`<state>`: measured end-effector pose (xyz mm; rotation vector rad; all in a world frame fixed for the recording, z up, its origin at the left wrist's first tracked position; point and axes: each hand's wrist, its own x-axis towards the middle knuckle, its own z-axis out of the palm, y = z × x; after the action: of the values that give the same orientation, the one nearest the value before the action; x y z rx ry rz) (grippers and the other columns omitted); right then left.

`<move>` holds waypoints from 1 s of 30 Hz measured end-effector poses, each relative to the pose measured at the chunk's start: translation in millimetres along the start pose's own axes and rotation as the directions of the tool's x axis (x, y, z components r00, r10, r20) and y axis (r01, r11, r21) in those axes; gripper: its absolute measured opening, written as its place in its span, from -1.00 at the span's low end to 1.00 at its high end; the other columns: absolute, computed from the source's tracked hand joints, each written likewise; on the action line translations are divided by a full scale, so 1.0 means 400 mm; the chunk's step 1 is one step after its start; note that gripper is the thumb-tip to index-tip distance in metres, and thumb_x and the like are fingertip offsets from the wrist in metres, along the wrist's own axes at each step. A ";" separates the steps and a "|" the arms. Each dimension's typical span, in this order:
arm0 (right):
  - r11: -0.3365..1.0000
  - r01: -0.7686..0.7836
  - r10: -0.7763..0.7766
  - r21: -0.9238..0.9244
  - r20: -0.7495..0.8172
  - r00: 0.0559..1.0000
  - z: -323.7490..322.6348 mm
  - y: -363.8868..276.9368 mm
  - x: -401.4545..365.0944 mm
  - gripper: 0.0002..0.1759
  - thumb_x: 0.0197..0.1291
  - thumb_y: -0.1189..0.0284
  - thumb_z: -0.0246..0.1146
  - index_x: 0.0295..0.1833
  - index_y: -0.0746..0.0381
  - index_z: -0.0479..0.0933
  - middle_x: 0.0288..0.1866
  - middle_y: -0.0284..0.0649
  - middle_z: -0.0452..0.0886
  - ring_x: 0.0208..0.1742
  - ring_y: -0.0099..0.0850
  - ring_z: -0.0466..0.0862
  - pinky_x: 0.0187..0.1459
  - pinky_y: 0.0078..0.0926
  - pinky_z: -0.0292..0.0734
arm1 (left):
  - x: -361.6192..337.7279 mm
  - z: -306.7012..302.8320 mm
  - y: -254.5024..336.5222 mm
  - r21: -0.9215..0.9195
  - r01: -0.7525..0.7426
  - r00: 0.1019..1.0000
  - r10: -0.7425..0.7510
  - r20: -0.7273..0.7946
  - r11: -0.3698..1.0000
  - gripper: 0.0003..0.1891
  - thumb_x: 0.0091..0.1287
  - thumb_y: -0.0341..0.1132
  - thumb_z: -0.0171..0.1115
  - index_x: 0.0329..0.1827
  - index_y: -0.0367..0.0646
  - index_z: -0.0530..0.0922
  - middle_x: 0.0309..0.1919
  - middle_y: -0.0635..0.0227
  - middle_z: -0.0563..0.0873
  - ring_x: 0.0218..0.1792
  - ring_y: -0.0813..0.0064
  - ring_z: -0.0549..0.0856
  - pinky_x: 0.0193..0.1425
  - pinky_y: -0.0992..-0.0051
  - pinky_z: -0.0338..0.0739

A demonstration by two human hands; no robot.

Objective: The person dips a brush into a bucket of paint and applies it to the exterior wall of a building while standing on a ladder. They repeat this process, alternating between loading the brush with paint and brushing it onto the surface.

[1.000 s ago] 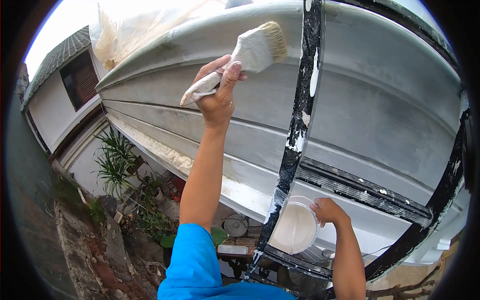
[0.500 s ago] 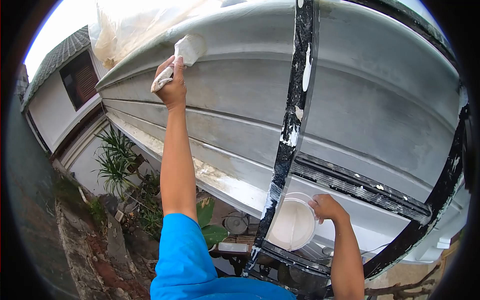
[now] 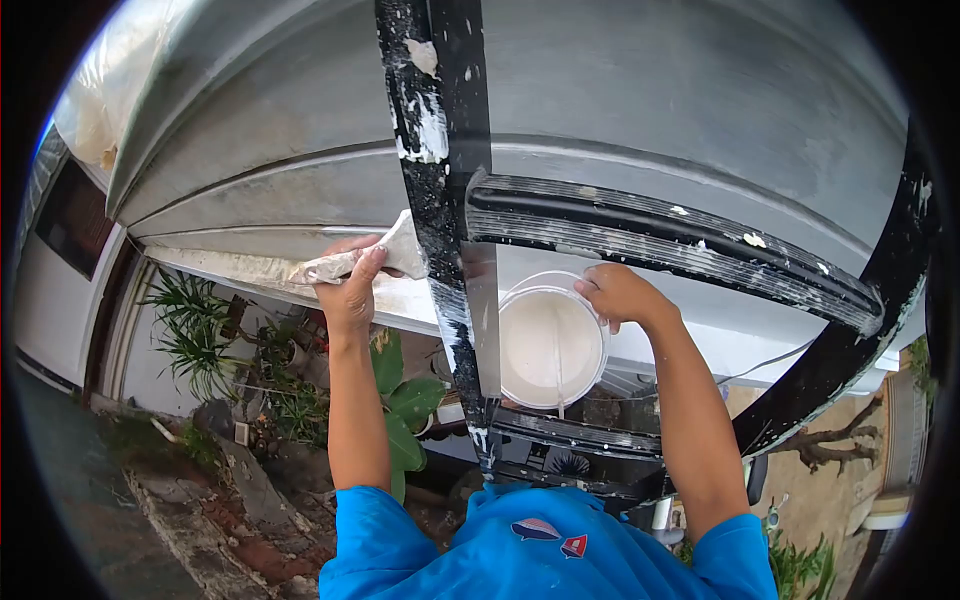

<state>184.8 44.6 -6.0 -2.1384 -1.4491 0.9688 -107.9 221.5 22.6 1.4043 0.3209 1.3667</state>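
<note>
Brush [image 3: 403, 252] in worker's L hand [image 3: 350, 297]: bristle end hidden behind ladder rail [image 3: 428, 190]. R hand [image 3: 618, 297] covers pt of bkt [image 3: 603, 358] rim. Rail top, shirt [image 3: 600, 572] btm cropped.

Blue shirt [image 3: 480, 565], creased, short sleeves [image 3: 375, 530]. Chest has rounded mark [image 3: 537, 528], dark blue and reddish, plus angular mark [image 3: 574, 546], red with white edge. Forearms [image 3: 358, 425], left hand [image 3: 347, 292], right hand [image 3: 622, 294] bare.

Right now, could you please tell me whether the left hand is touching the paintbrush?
Touching: the head view shows the left hand gripping the paintbrush by its handle.
</note>
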 end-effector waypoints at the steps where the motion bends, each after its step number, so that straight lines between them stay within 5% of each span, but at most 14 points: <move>1: 1.000 -0.011 0.011 0.020 -0.005 1.000 0.004 0.002 0.004 -0.60 0.40 0.24 -0.01 -0.22 0.39 0.52 -0.55 -0.14 0.58 -0.67 -0.39 0.60 -0.60 -0.44 0.54 | -0.032 0.009 -0.014 -0.017 0.104 0.992 -0.103 0.066 0.994 -0.78 0.15 -0.49 0.42 -0.19 -0.39 0.60 -0.30 0.20 0.70 -0.36 0.49 0.69 -0.32 0.46 0.65; 2: 1.000 -0.028 0.028 0.008 0.002 1.000 -0.002 -0.007 -0.001 -0.60 0.39 0.23 0.00 -0.21 0.39 0.52 -0.54 -0.15 0.57 -0.67 -0.38 0.60 -0.60 -0.44 0.54 | -0.056 -0.009 -0.048 0.179 0.085 0.990 -0.103 0.096 0.980 -0.79 0.15 -0.51 0.40 -0.19 -0.35 0.60 -0.30 0.27 0.70 -0.32 0.55 0.65 -0.22 0.49 0.58; 4: 1.000 -0.022 0.021 0.013 0.058 0.998 -0.006 -0.001 0.005 -0.60 0.39 0.23 -0.01 -0.22 0.39 0.52 -0.52 -0.15 0.58 -0.66 -0.38 0.60 -0.61 -0.45 0.54 | -0.086 0.079 -0.016 0.213 0.282 0.943 -0.311 0.118 0.935 -0.78 0.14 -0.52 0.37 -0.15 -0.31 0.62 -0.30 0.40 0.69 -0.30 0.64 0.61 -0.15 0.54 0.52; 7: 1.000 -0.027 0.027 -0.007 0.118 0.993 -0.009 0.009 0.022 -0.60 0.39 0.24 -0.01 -0.22 0.39 0.52 -0.52 -0.14 0.58 -0.66 -0.37 0.62 -0.61 -0.46 0.54 | -0.101 0.144 0.000 0.663 0.135 0.807 -0.470 0.358 0.736 -0.81 0.11 -0.46 0.45 -0.22 -0.26 0.68 -0.41 0.42 0.71 -0.41 0.56 0.64 -0.26 0.52 0.56; 12: 0.999 0.000 0.005 -0.037 0.126 0.992 -0.006 -0.002 0.010 -0.65 0.38 0.32 0.01 -0.22 0.42 0.51 -0.56 -0.11 0.61 -0.68 -0.36 0.61 -0.55 -0.42 0.53 | -0.102 0.244 -0.050 0.643 -0.026 0.512 -0.542 0.667 0.766 -0.77 0.05 -0.38 0.50 -0.25 -0.27 0.71 -0.48 0.24 0.74 -0.47 0.53 0.68 -0.28 0.55 0.57; 15: 0.999 0.041 -0.041 -0.020 -0.006 0.999 -0.009 -0.002 0.002 -0.62 0.40 0.30 -0.01 -0.32 0.40 0.48 -0.62 -0.11 0.56 -0.70 -0.35 0.59 -0.55 -0.39 0.53 | -0.129 0.262 -0.115 0.643 -0.182 0.435 -0.526 0.731 0.744 -0.78 0.06 -0.37 0.48 -0.24 -0.22 0.71 -0.49 0.19 0.74 -0.47 0.42 0.71 -0.27 0.50 0.57; 16: 0.996 0.068 -0.069 -0.051 -0.032 0.997 -0.010 -0.002 0.008 -0.59 0.41 0.28 -0.02 -0.37 0.40 0.46 -0.65 -0.10 0.53 -0.71 -0.32 0.58 -0.55 -0.35 0.51 | -0.131 0.267 -0.125 0.663 -0.238 0.423 -0.539 0.728 0.710 -0.78 0.03 -0.37 0.47 -0.24 -0.19 0.71 -0.48 0.15 0.73 -0.47 0.23 0.71 -0.24 0.43 0.59; 22: 0.951 0.242 -0.286 -0.194 -0.250 0.925 0.009 0.004 0.033 -0.57 0.39 0.27 0.02 -0.31 0.44 0.54 -0.33 0.18 0.61 -0.21 0.05 0.61 -0.09 -0.09 0.47 | -0.139 0.287 -0.194 0.715 -0.389 0.383 -0.603 0.699 0.581 -0.74 -0.04 -0.35 0.48 -0.25 -0.13 0.72 -0.44 0.03 0.70 -0.39 0.02 0.66 -0.16 0.32 0.58; 25: 0.977 0.197 -0.215 -0.087 -0.346 0.913 0.011 -0.009 0.031 -0.64 0.26 0.33 0.13 -0.34 0.44 0.62 -0.29 0.20 0.64 -0.18 0.07 0.66 -0.03 -0.12 0.54 | -0.142 0.308 -0.204 0.737 -0.398 0.337 -0.660 0.671 0.547 -0.75 -0.03 -0.34 0.48 -0.24 -0.11 0.72 -0.42 0.02 0.70 -0.33 0.05 0.67 -0.14 0.31 0.57; 30: 0.972 0.220 -0.236 -0.085 -0.373 0.898 0.024 -0.001 0.037 -0.58 0.37 0.27 0.05 -0.33 0.44 0.55 -0.33 0.16 0.61 -0.24 0.03 0.62 -0.12 -0.10 0.47 | -0.137 0.315 -0.248 0.781 -0.437 0.363 -0.706 0.608 0.447 -0.76 -0.03 -0.33 0.47 -0.26 -0.15 0.72 -0.38 0.01 0.71 -0.31 0.02 0.69 -0.10 0.26 0.59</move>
<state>181.1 57.6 -17.2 -1.9847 -1.4828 0.4108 27.0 153.0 -53.5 2.7349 0.4045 -0.2353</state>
